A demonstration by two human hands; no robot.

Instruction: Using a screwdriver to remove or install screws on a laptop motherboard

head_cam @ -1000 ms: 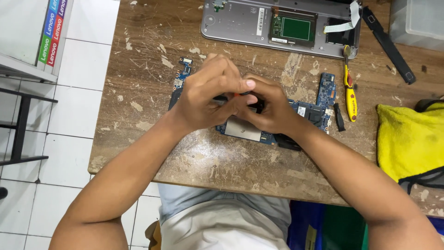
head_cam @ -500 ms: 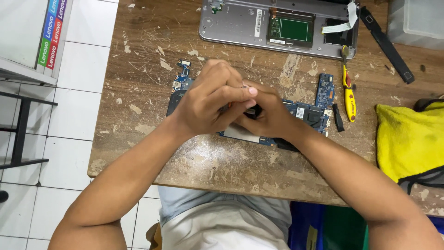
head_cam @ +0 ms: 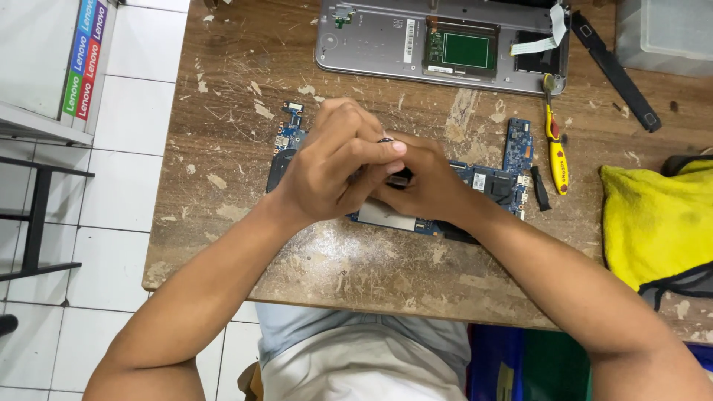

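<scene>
1. Fingers of the left hand (head_cam: 334, 167) and right hand (head_cam: 427, 186) curl together, pinching a small dark part (head_cam: 386, 141) between the fingertips.
2. Beneath them, a blue board (head_cam: 490, 182) lies on the table (head_cam: 223, 111), mostly hidden by both hands.
3. Beyond the fingers sits a grey laptop shell (head_cam: 371, 41).
4. Right of them lie a yellow screwdriver (head_cam: 557, 152) and a yellow cloth (head_cam: 653, 223).
</scene>
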